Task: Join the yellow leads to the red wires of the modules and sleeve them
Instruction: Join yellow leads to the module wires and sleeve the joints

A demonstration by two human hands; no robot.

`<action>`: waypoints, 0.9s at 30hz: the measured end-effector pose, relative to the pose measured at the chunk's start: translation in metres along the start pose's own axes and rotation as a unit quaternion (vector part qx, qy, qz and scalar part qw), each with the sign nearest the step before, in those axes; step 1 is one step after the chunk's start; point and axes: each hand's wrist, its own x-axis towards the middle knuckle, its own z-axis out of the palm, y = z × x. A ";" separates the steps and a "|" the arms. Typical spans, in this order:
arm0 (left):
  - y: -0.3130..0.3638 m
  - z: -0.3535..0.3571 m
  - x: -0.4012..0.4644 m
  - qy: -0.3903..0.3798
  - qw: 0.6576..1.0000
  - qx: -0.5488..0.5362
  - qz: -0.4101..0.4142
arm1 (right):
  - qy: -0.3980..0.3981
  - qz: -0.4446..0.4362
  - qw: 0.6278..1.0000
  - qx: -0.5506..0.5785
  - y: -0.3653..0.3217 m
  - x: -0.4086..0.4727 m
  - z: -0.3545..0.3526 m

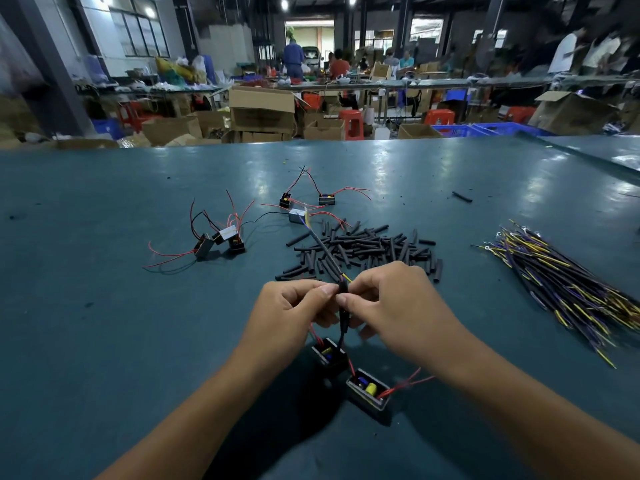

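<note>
Sleeve [343,289] sits pinched between left hand [294,306] and right hand [391,299].

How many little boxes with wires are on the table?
8: three far left, three behind the sleeve pile, two below the hands. None seem hidden.

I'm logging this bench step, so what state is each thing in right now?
Left hand: pinching the black sleeve.
Right hand: pinching the same sleeve.
Black sleeve: held upright, on the wire.
Yellow lead: tip showing above the sleeve.
Two near modules: on the table, open side up.
Sleeve pile: loose, unused.
Lead bundle: lying loose.
Far modules: wires bare.
</note>
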 end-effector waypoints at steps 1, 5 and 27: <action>0.002 0.000 -0.001 -0.011 1.000 0.011 0.010 | 0.006 -0.002 1.000 0.001 0.001 0.000 -0.001; 0.008 -0.001 -0.003 -0.048 0.996 0.047 0.053 | 0.012 -0.004 1.000 0.025 0.006 0.003 -0.007; -0.007 0.005 -0.003 -0.060 0.931 0.315 0.174 | 0.247 0.042 0.942 -0.224 0.108 0.218 -0.183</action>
